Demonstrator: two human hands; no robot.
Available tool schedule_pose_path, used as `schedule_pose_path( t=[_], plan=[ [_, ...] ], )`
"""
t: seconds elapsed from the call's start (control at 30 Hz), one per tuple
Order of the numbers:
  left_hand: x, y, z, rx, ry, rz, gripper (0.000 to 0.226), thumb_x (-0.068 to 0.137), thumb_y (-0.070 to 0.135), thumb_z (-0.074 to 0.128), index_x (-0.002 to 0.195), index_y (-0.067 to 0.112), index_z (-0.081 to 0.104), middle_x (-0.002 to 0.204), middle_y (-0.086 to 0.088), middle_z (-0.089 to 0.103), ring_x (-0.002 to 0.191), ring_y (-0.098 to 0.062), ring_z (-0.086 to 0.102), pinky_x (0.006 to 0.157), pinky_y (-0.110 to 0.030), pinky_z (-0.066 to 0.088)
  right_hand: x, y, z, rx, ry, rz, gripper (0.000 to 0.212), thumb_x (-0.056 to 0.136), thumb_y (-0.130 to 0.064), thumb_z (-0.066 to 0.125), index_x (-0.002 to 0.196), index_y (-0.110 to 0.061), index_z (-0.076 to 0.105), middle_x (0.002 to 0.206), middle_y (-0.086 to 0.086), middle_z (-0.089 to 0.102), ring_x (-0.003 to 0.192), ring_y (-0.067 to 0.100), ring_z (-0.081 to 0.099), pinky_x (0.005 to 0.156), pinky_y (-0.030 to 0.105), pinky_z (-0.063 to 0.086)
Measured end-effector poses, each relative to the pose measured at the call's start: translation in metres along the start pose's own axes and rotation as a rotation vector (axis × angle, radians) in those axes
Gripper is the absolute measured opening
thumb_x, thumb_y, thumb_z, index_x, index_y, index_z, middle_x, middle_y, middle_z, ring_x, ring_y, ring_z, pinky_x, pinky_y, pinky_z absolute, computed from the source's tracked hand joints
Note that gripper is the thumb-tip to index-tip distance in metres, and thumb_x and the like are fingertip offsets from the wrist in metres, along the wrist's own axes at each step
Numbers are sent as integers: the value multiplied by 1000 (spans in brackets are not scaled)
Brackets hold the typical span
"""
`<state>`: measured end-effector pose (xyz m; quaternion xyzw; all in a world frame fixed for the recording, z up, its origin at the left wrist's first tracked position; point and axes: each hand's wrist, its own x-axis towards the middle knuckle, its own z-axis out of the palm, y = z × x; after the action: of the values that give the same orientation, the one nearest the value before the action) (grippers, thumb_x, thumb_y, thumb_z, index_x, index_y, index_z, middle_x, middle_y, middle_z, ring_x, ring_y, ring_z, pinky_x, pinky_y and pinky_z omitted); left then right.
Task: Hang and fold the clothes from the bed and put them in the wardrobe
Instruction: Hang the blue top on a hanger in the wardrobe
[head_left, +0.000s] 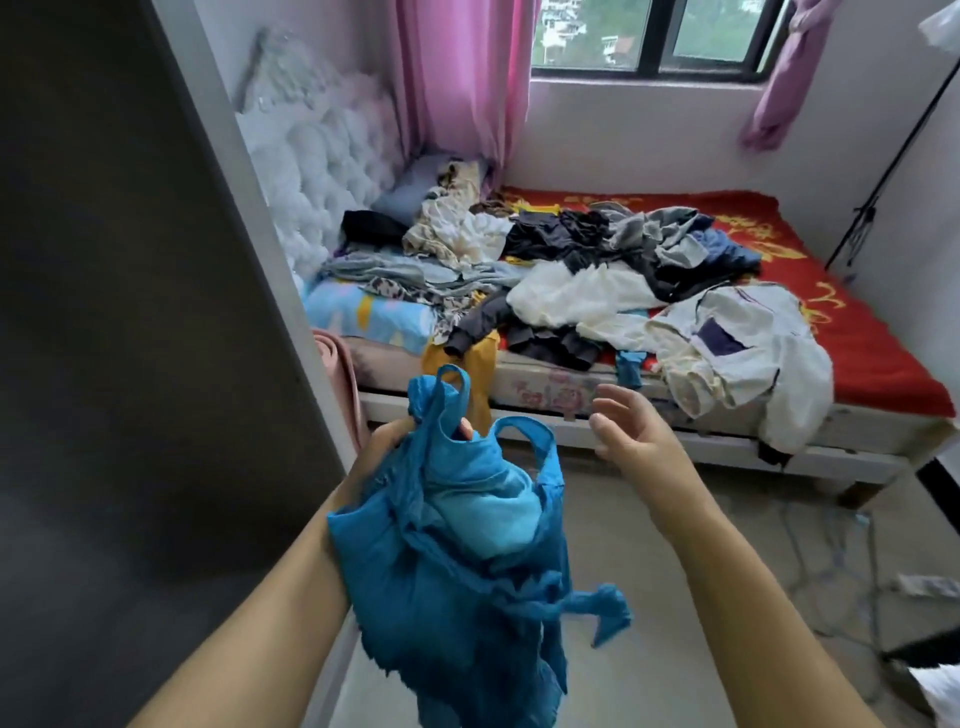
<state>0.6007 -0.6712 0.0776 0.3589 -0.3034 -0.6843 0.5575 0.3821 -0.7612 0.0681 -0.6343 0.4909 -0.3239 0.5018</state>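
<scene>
The left hand (387, 447) is gripping a blue sleeveless garment (467, 540) near its top, fingers curled into the bunched fabric just below one shoulder strap, while the rest is hanging crumpled in front of the person, well apart from the bed (857, 364). The right hand (631, 421) is hovering just beside the other strap with fingers spread and holding nothing — it looks to be reaching in to take that side.

The risks are lying mostly in the fabric itself. The garment is twisted, with a loose tail dangling low on the right; if the right hand is catching only a fold rather than the strap, the piece is likely to be opening unevenly and folding crooked. The one-handed hold is also taking just a wad of cloth, so it may be slipping once the fabric is shaken out.

The pile of clothes (571, 270) is sitting heaped on the bed, and a white jacket (743, 358) is hanging over the near edge — possibly ready to slide off, though the distorted view makes that hard to judge. The dark panel (130, 312) on the left may be the wardrobe.
</scene>
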Motion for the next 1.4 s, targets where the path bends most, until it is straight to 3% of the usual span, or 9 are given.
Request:
schedule_pose_path(
  t=[0.1,0.2,0.3,0.43,0.8,0.97,1.1,1.23,1.4],
  plan=[
    [-8,22,-25,4,-9,-29,41,47,41,90,67,10,71,66,-5,65,60,-14,62,60,-22,51,25,-2,56,-209,-342,87,82,86,-45,65,151,-34,16,153,-4,28,138,13,33,112,34,32],
    [-21,45,-44,79,101,-26,28,73,38,68,77,11,76,76,-7,68,70,-15,65,68,-24,53,30,-11,118,-152,-636,54,55,89,-29,67,138,-33,44,127,-4,60,102,-2,61,84,17,49],
    [-37,55,-64,69,293,20,41,91,22,43,70,10,76,63,-7,66,55,-13,64,51,-18,51,44,-25,155,-195,-445,-45,15,91,-12,57,96,-18,69,77,-5,67,64,5,59,59,20,45],
    [-56,61,-105,177,465,100,24,87,12,52,75,10,73,76,-9,69,64,-14,67,60,-22,55,66,-66,172,314,-273,96,24,97,-2,38,88,-8,59,48,1,41,38,12,33,39,19,32],
    [-76,85,-211,642,1340,309,30,95,9,45,92,23,71,86,-4,67,78,-17,58,74,-32,46,129,-141,207,546,-427,-93,25,103,-11,37,101,-10,62,79,8,67,65,15,65,52,25,55],
    [-90,97,-250,1019,1661,60,33,92,7,44,112,15,70,93,-13,49,65,-25,50,74,-36,46,162,-162,219,411,-614,-154,29,100,-20,46,89,-8,69,82,7,63,68,6,61,57,21,56],
    [-68,86,-225,1194,1572,95,25,92,10,54,111,18,68,108,2,51,104,-19,54,87,-26,41,172,-190,228,420,-929,-242,31,99,-21,44,92,-6,70,82,5,63,65,8,58,47,20,49],
    [-2,83,-199,694,1228,214,36,89,16,66,118,23,48,97,11,61,85,4,58,78,-7,44,169,-219,230,379,-1198,-393,31,85,-28,49,82,-13,76,79,4,66,61,12,55,42,20,42],
    [15,80,-217,493,1514,349,19,82,4,56,98,12,64,85,-6,64,82,-20,58,73,-27,45,187,-232,221,405,-1234,-399,30,84,-25,50,91,-9,74,83,8,66,63,13,56,42,20,43]
  ],
)
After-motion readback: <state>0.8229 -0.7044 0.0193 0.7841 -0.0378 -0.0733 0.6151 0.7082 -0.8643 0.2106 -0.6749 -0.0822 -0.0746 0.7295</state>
